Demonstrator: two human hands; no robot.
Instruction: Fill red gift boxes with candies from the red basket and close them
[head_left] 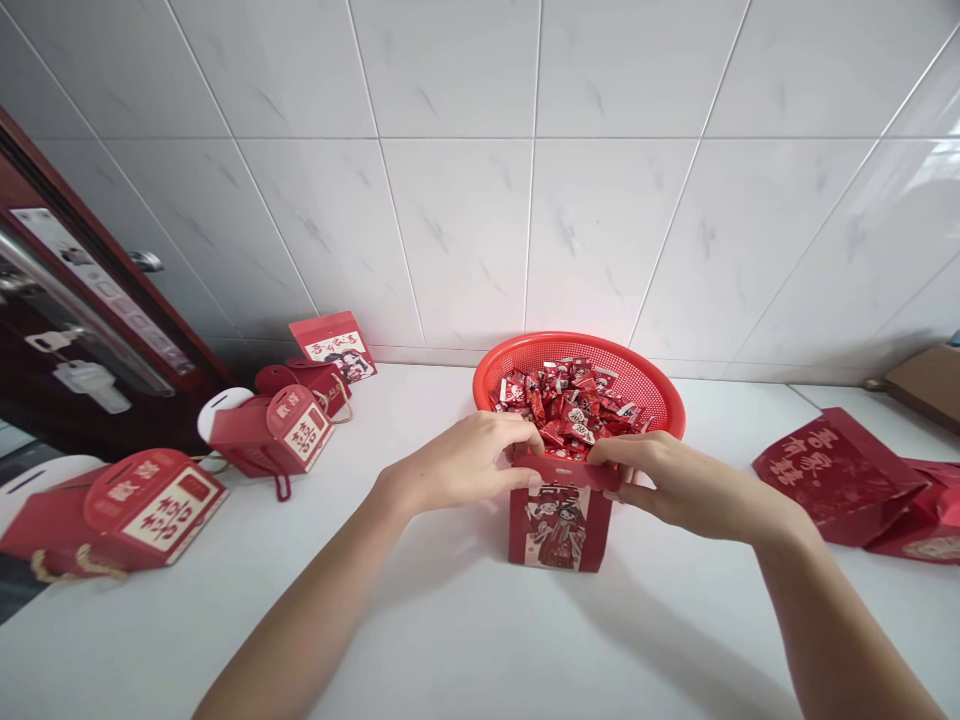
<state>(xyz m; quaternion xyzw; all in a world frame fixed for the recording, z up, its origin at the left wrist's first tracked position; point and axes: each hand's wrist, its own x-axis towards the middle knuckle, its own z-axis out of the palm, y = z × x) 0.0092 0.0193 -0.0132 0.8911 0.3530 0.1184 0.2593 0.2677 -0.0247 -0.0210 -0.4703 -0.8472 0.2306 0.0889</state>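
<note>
A red paper candy box [598, 535] with a printed figure on its front stands upright on the white counter. My left hand [480, 455] pinches the left end of the box's top flap between thumb and fingers. On the right end of that flap, my right hand [664, 478] is closed in the same kind of grip. Right behind the box is a red plastic basket [667, 400] heaped with small red-wrapped candies [574, 405]. The inside of the box is hidden from me.
Red gift boxes with cord handles, one nearer [120, 510] and one farther [270, 430], stand at left beside a dark door [75, 330]. A printed box [337, 345] is by the tiled wall. Red bags [840, 475] and a brown carton [930, 385] lie at right.
</note>
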